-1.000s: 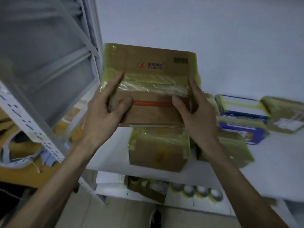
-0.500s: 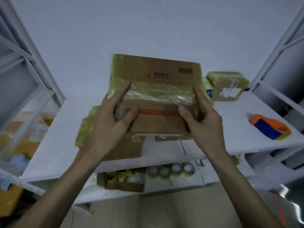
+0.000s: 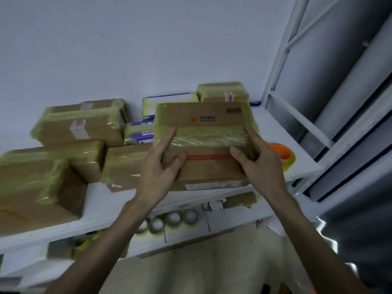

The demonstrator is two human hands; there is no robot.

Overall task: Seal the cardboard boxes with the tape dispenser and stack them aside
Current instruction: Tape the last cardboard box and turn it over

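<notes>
While both hands hold it in the middle of the frame, the cardboard box (image 3: 203,164) hangs in front of the white shelf (image 3: 106,200). Its top is wrapped in yellowish clear tape and a red stripe runs across its near side. I cannot tell whether its underside rests on anything.

The left hand (image 3: 158,172) grips the box's left end, with the thumb pressed on the start of the red stripe and the fingers curled round the edge. The right hand (image 3: 258,164) grips the opposite end the same way, thumb on the stripe and fingers wrapped behind the corner.

Just right of that hand, an orange tape dispenser (image 3: 280,154) lies on the shelf near its right edge (the hand hides part of it).

At the left of the frame stands a pile of taped boxes (image 3: 78,128), and a further brown box (image 3: 125,164) lies behind the left hand. Blue-and-white packets (image 3: 139,132) sit at the back of the shelf, with a small taped box (image 3: 222,92) to their right.

Lower down, below the wrists, tape rolls (image 3: 174,218) lie in a row on a lower shelf. A white metal rack (image 3: 280,60) fills the upper right.
</notes>
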